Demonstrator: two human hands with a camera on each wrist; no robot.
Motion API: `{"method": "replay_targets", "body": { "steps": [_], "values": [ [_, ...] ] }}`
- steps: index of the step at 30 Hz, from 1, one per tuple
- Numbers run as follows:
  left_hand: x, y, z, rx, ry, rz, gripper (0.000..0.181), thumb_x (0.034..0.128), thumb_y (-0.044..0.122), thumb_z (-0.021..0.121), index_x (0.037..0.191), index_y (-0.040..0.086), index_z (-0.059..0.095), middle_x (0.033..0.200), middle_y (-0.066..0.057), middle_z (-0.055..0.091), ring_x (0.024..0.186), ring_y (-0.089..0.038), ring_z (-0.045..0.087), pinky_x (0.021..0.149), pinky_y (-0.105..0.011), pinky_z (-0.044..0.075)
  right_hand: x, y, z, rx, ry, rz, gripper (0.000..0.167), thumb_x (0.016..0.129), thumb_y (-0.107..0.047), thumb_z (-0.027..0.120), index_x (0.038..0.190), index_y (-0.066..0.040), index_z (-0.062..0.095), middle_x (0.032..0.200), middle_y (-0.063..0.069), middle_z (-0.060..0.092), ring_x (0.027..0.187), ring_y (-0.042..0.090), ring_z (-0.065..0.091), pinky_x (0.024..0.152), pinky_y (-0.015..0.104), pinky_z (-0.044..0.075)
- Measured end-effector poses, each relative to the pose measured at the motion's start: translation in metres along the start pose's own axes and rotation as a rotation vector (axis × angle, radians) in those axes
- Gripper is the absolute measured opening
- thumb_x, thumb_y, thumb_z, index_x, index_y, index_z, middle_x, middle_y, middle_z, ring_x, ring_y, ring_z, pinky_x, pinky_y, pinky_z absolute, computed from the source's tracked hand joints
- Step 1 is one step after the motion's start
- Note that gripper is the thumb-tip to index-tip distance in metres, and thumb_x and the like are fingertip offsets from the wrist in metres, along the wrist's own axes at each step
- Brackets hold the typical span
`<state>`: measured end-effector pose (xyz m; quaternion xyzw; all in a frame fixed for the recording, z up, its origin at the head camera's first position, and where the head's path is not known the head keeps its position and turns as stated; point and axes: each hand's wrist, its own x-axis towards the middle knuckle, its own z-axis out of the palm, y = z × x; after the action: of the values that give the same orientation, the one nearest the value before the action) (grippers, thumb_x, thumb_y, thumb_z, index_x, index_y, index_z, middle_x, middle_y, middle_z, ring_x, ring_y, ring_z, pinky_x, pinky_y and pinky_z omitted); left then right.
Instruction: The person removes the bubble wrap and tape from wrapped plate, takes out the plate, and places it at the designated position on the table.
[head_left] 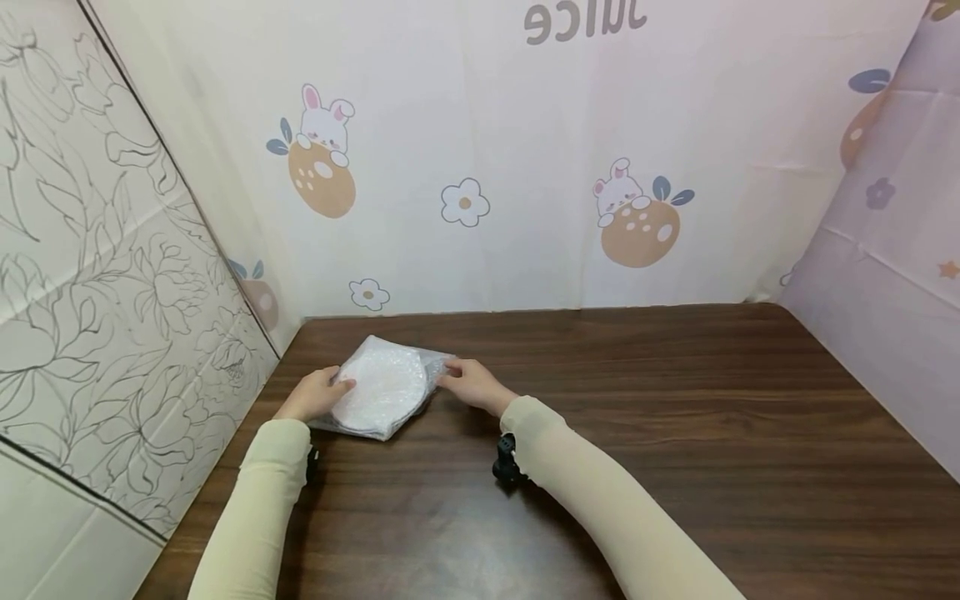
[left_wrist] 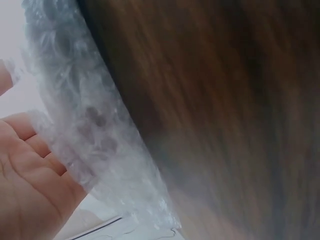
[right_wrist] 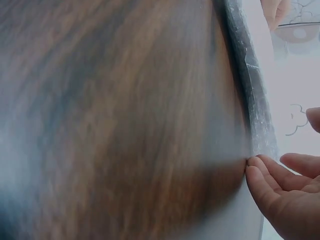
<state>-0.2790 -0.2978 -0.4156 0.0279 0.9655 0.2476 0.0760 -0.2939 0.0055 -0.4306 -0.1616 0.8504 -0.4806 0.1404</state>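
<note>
Nearest: pale sleeves (head_left: 243, 517), reaching across brown table (head_left: 675, 417). Toward the table's far left: disc (head_left: 381, 385), white, in clear bubble wrap (left_wrist: 95, 125). At its left edge, left hand (head_left: 313, 394): thumb laid on top, other fingers partly hidden by wrap, pinching the edge between. At the wrap's right corner, right hand (head_left: 476, 385): fingers bent, fingertips at the edge, pinching the plastic. Cannot tell whether touching the table. Beside right cuff, dark device (head_left: 507, 460). Behind, cloth (head_left: 525, 242) printed with rabbits, fruit, flowers. Far left, panel (head_left: 150, 275) in flower outlines.
</note>
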Motion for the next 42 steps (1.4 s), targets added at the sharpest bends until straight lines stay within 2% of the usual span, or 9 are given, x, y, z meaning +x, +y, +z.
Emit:
{"method": "replay_targets", "body": {
  "steps": [18, 26, 34, 42],
  "values": [
    [0.000, 0.015, 0.017, -0.008, -0.034, 0.071, 0.068, 0.1013, 0.034, 0.049, 0.145, -0.015, 0.031, 0.148, -0.035, 0.037, 0.138, -0.049, 0.036, 0.113, -0.059, 0.033, -0.012, 0.015, -0.017, -0.019, 0.061, 0.002, 0.044, 0.098, -0.023, 0.058, 0.136, -0.002, 0.057, 0.139, 0.017, 0.057, 0.129, 0.031, 0.053, 0.106, 0.046, 0.045],
    [-0.001, 0.026, 0.022, -0.012, -0.038, 0.116, 0.067, 0.1010, 0.033, 0.051, 0.146, -0.014, 0.032, 0.148, -0.033, 0.038, 0.138, -0.049, 0.037, 0.113, -0.059, 0.033, -0.025, 0.016, -0.027, -0.028, 0.093, 0.018, 0.041, 0.097, -0.022, 0.060, 0.133, -0.003, 0.060, 0.137, 0.016, 0.059, 0.127, 0.030, 0.055, 0.105, 0.046, 0.046],
    [0.000, 0.037, 0.030, -0.004, -0.052, 0.156, 0.069, 0.1005, 0.034, 0.052, 0.146, -0.013, 0.031, 0.149, -0.032, 0.038, 0.138, -0.047, 0.038, 0.113, -0.059, 0.033, -0.035, 0.022, -0.038, -0.076, 0.095, -0.001, 0.039, 0.096, -0.022, 0.060, 0.131, -0.003, 0.062, 0.134, 0.017, 0.061, 0.123, 0.029, 0.057, 0.102, 0.045, 0.048],
    [0.000, 0.054, 0.036, 0.005, -0.073, 0.184, 0.069, 0.0997, 0.032, 0.054, 0.147, -0.013, 0.031, 0.149, -0.031, 0.040, 0.139, -0.045, 0.039, 0.114, -0.057, 0.033, -0.047, 0.028, -0.053, -0.112, 0.087, -0.019, 0.039, 0.097, -0.021, 0.059, 0.130, -0.002, 0.062, 0.128, 0.017, 0.064, 0.115, 0.028, 0.061, 0.096, 0.044, 0.051]
  ]
}}
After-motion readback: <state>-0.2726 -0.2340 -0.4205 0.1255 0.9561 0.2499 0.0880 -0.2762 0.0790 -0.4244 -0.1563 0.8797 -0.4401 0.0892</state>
